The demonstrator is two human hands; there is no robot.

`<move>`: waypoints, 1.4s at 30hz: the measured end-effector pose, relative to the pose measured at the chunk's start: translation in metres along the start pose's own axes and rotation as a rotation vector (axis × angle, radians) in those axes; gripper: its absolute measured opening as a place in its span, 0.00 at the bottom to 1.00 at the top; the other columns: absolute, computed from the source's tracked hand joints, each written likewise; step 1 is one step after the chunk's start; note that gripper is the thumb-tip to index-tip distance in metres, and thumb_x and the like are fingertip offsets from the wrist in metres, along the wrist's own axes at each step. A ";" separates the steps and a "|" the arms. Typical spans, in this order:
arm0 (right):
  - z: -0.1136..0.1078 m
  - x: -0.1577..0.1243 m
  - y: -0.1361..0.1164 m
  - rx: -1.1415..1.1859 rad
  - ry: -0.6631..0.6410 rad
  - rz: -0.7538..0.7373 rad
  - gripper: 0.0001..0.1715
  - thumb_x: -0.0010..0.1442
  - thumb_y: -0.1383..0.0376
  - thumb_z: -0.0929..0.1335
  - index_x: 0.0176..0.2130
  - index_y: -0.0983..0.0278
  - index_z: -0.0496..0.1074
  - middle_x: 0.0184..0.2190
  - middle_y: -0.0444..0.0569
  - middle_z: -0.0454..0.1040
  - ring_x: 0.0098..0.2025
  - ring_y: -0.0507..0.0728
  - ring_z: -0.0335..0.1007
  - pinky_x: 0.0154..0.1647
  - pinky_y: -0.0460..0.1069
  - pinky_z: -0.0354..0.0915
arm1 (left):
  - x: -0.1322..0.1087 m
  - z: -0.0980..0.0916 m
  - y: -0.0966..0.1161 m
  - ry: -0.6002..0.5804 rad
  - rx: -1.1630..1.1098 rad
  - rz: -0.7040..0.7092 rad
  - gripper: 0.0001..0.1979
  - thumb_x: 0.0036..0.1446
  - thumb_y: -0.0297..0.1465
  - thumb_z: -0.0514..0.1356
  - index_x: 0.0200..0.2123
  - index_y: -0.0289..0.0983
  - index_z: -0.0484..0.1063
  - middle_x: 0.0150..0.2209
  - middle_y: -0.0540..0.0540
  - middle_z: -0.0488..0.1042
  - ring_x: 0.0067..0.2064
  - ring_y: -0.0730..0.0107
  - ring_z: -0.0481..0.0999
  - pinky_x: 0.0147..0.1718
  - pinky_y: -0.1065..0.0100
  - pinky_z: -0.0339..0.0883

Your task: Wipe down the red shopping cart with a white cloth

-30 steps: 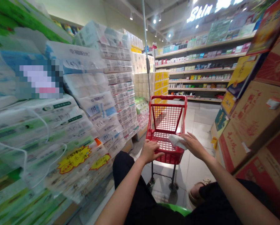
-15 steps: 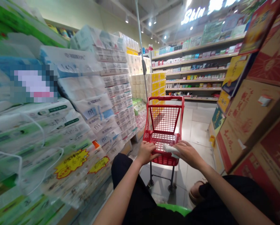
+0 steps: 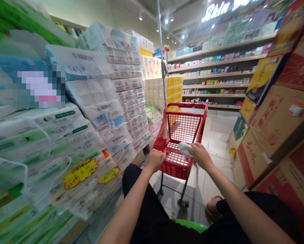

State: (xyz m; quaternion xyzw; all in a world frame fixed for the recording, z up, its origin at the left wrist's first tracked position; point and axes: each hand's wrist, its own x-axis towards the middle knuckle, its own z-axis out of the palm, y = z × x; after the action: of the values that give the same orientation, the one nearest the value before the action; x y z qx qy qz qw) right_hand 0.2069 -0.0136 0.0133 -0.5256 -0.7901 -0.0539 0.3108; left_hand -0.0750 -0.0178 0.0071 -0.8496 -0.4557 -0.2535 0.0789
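Observation:
A small red shopping cart with a grid basket stands in front of my knees, turned a little at an angle. My left hand is closed around the near left part of its basket rim. My right hand is at the near right side of the basket, its fingers closed on a white cloth or tissue. The cloth lies over the basket's edge; whether it is paper or fabric I cannot tell. The right fingertips are partly hidden behind the hand and cloth.
Stacked tissue packs rise close on the left, with yellow price tags and a loose white cord. Cardboard cartons wall the right side. Stocked shelves stand at the back, beyond a metal pole. Something green shows beneath me.
The cart has swung round, its far end moving right. My left hand has closed around the rim, while my right hand with the cloth has shifted slightly up along the basket's side.

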 end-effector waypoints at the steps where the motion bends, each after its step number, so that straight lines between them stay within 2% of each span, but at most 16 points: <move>1: 0.001 -0.001 -0.006 -0.028 0.019 0.009 0.19 0.68 0.54 0.56 0.41 0.61 0.69 0.38 0.51 0.72 0.44 0.59 0.65 0.48 0.53 0.60 | 0.000 0.000 -0.002 0.004 0.024 -0.007 0.23 0.68 0.34 0.43 0.24 0.37 0.68 0.27 0.48 0.71 0.31 0.70 0.67 0.43 0.63 0.56; 3: 0.002 -0.002 -0.015 -0.077 0.039 0.003 0.18 0.68 0.55 0.56 0.41 0.61 0.69 0.38 0.51 0.71 0.43 0.58 0.65 0.48 0.53 0.59 | -0.001 -0.003 -0.001 0.004 0.053 -0.009 0.22 0.68 0.33 0.43 0.26 0.38 0.69 0.28 0.48 0.71 0.33 0.69 0.67 0.43 0.64 0.56; 6: 0.003 -0.003 -0.025 -0.119 0.062 -0.023 0.17 0.68 0.56 0.56 0.42 0.61 0.68 0.36 0.50 0.72 0.42 0.58 0.64 0.51 0.53 0.57 | -0.006 -0.006 0.018 -0.024 0.031 0.038 0.20 0.69 0.35 0.43 0.32 0.39 0.70 0.33 0.47 0.72 0.36 0.68 0.69 0.42 0.64 0.57; 9: 0.005 -0.005 -0.034 -0.155 0.100 -0.014 0.17 0.68 0.55 0.57 0.41 0.61 0.68 0.34 0.49 0.72 0.41 0.58 0.64 0.53 0.53 0.55 | -0.010 -0.004 0.047 -0.045 -0.043 0.123 0.18 0.66 0.43 0.48 0.34 0.40 0.71 0.37 0.47 0.74 0.40 0.66 0.69 0.45 0.62 0.56; 13: 0.006 -0.009 -0.038 -0.156 0.103 -0.014 0.17 0.68 0.55 0.57 0.41 0.61 0.68 0.34 0.50 0.73 0.42 0.58 0.65 0.53 0.54 0.55 | -0.012 0.001 0.068 -0.021 -0.086 0.071 0.23 0.58 0.53 0.54 0.32 0.40 0.72 0.35 0.47 0.73 0.40 0.64 0.69 0.45 0.60 0.55; 18: 0.000 0.000 -0.006 -0.158 0.056 -0.033 0.20 0.68 0.53 0.56 0.43 0.60 0.68 0.38 0.49 0.74 0.46 0.58 0.66 0.54 0.54 0.55 | -0.009 0.002 0.065 -0.045 -0.060 0.063 0.24 0.57 0.55 0.53 0.31 0.40 0.72 0.34 0.46 0.73 0.39 0.63 0.70 0.40 0.62 0.54; 21: -0.003 0.010 0.018 -0.182 0.074 -0.004 0.20 0.68 0.52 0.56 0.44 0.60 0.68 0.41 0.49 0.75 0.49 0.57 0.66 0.60 0.58 0.50 | -0.007 0.003 0.065 -0.050 -0.031 0.058 0.25 0.57 0.56 0.53 0.31 0.40 0.72 0.34 0.47 0.73 0.38 0.64 0.69 0.39 0.62 0.54; 24: -0.004 0.011 0.023 -0.189 0.094 -0.026 0.19 0.68 0.54 0.56 0.43 0.60 0.68 0.41 0.49 0.75 0.49 0.57 0.67 0.62 0.59 0.48 | -0.007 0.005 0.065 -0.065 -0.014 0.051 0.26 0.56 0.57 0.53 0.31 0.40 0.72 0.33 0.47 0.73 0.37 0.64 0.69 0.38 0.62 0.54; 27: -0.001 -0.002 0.000 -0.157 0.132 -0.074 0.17 0.68 0.56 0.57 0.40 0.61 0.68 0.38 0.49 0.74 0.47 0.58 0.67 0.60 0.58 0.52 | -0.007 0.007 0.063 -0.083 -0.007 0.049 0.27 0.55 0.58 0.53 0.32 0.39 0.72 0.33 0.46 0.73 0.37 0.63 0.70 0.38 0.62 0.54; 31: 0.004 -0.030 -0.053 -0.082 0.162 -0.134 0.13 0.67 0.57 0.59 0.38 0.61 0.67 0.36 0.50 0.72 0.45 0.59 0.65 0.56 0.57 0.57 | -0.009 0.009 0.057 -0.084 -0.005 0.034 0.25 0.53 0.56 0.57 0.32 0.39 0.73 0.34 0.44 0.73 0.38 0.62 0.70 0.39 0.61 0.55; 33: 0.007 -0.042 -0.074 -0.051 0.149 -0.177 0.11 0.66 0.59 0.60 0.39 0.61 0.67 0.37 0.50 0.72 0.46 0.59 0.65 0.58 0.57 0.56 | -0.011 0.010 0.055 -0.076 -0.002 0.021 0.22 0.52 0.52 0.60 0.33 0.38 0.73 0.34 0.44 0.73 0.38 0.61 0.70 0.40 0.61 0.56; 35: 0.008 -0.048 -0.083 -0.032 0.119 -0.215 0.11 0.66 0.59 0.60 0.41 0.61 0.67 0.38 0.49 0.73 0.47 0.58 0.65 0.60 0.57 0.54 | -0.013 0.010 0.054 -0.064 -0.001 0.011 0.19 0.50 0.48 0.63 0.34 0.37 0.72 0.33 0.44 0.73 0.37 0.61 0.70 0.40 0.61 0.56; 38: 0.007 -0.045 -0.069 -0.021 0.049 -0.286 0.12 0.66 0.57 0.60 0.42 0.61 0.68 0.39 0.48 0.74 0.48 0.57 0.66 0.61 0.56 0.53 | -0.015 0.009 0.056 -0.050 -0.006 0.031 0.18 0.51 0.47 0.62 0.34 0.38 0.72 0.34 0.44 0.73 0.38 0.61 0.69 0.39 0.61 0.56; 40: 0.006 -0.036 -0.045 -0.029 0.018 -0.306 0.15 0.67 0.55 0.59 0.44 0.61 0.68 0.40 0.48 0.74 0.48 0.56 0.67 0.64 0.57 0.50 | -0.016 0.008 0.059 -0.041 -0.008 0.050 0.19 0.54 0.50 0.60 0.33 0.38 0.73 0.34 0.44 0.73 0.39 0.61 0.69 0.39 0.61 0.56; 42: 0.004 -0.024 -0.016 -0.060 0.037 -0.229 0.18 0.67 0.54 0.57 0.46 0.61 0.68 0.44 0.49 0.74 0.52 0.56 0.66 0.65 0.58 0.46 | -0.017 0.007 0.062 -0.029 -0.013 0.054 0.22 0.55 0.53 0.57 0.33 0.39 0.72 0.34 0.45 0.73 0.39 0.62 0.69 0.40 0.61 0.55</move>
State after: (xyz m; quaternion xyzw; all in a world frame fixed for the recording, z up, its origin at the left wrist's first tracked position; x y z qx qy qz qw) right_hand 0.1977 -0.0378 0.0010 -0.4399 -0.8371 -0.1222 0.3014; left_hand -0.0295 -0.0631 -0.0010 -0.8658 -0.4320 -0.2417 0.0736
